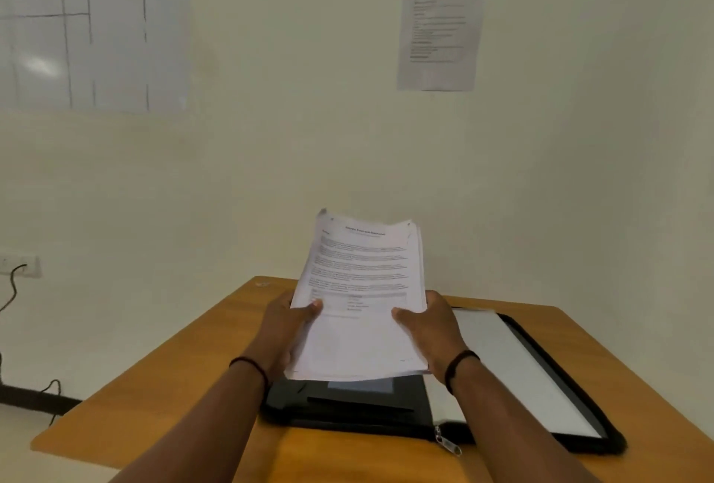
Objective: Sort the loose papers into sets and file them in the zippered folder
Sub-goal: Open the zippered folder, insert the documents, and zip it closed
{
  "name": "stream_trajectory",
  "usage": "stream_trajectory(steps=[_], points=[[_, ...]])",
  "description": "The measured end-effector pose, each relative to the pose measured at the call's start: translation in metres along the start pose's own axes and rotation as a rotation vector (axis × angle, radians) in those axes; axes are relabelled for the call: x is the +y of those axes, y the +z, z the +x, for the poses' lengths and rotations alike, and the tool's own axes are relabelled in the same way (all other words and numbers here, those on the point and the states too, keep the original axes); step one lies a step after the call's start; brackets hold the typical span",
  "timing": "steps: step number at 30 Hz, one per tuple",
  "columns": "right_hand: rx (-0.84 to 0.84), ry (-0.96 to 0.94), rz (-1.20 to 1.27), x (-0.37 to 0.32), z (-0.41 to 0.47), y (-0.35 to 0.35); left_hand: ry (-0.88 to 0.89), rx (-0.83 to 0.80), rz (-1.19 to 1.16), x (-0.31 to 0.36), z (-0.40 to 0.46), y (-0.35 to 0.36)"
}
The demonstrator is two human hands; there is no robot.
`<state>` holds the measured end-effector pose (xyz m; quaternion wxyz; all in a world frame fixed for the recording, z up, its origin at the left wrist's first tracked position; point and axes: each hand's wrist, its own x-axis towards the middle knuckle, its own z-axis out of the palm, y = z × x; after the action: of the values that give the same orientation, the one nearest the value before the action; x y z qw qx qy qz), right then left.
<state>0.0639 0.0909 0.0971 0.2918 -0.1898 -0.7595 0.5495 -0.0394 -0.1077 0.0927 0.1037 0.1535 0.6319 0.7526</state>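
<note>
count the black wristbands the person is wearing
2: one black wristband on the left wrist, one black wristband on the right wrist. Both hands hold the stack of papers above the open zippered folder.

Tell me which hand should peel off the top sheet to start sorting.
Probably the right hand. It grips the paper stack on the side next to the open zippered folder's pad; the left hand grips the opposite edge and could hold the stack.
</note>
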Motion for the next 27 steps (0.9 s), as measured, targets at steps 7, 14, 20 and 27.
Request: stream_trajectory(steps=[7,14,20,27], points=[[-0.027,0.217,-0.642,0.070,0.031,-0.021,-0.237,0.249,1.057,-0.064,0.052,-0.002],[0.056,0.013,-0.898,0.096,0.027,-0.005,-0.205,0.417,1.179,-0.096,0.079,-0.006],[0.049,0.009,-0.944,0.094,0.016,-0.004,-0.117,0.498,1.259,-0.096,0.056,-0.002],[0.033,-0.042,-0.953,0.081,-0.023,-0.007,-0.060,0.401,1.043,-0.085,0.003,-0.009]])
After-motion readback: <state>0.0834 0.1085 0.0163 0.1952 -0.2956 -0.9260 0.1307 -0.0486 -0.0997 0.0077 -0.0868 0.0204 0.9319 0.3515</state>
